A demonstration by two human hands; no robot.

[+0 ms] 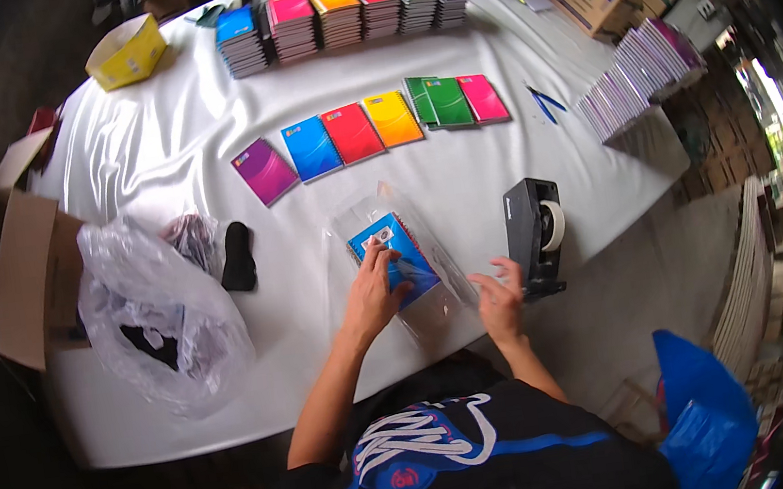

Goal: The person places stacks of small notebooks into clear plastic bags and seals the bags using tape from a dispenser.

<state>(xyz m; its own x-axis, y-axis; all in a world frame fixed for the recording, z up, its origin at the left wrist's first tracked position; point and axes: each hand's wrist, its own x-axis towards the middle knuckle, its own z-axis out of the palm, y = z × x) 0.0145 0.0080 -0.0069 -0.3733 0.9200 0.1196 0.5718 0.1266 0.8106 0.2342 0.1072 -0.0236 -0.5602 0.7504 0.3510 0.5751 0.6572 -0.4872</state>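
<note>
A blue spiral notebook [420,278] lies tilted inside a clear plastic bag [349,218] near the table's front edge. My left hand [375,290] rests over it from the left, fingers stretched onto the cover and a small white label [379,237], thumb apart. Just right of the bag's loose edge is my right hand [501,301], its fingers apart and slightly blurred. Whether a fingertip touches the plastic I cannot tell. Beside that hand stands a black tape dispenser [534,227] with a roll of tape [552,225].
Beyond the bag lies a row of coloured notebooks [351,134]. Blue-handled pliers or scissors [546,102] lie farther right. Stacked notebooks [292,27] line the back; another stack [640,77] leans at right. A plastic sack [166,316], black object [238,256] and carton [29,279] occupy the left.
</note>
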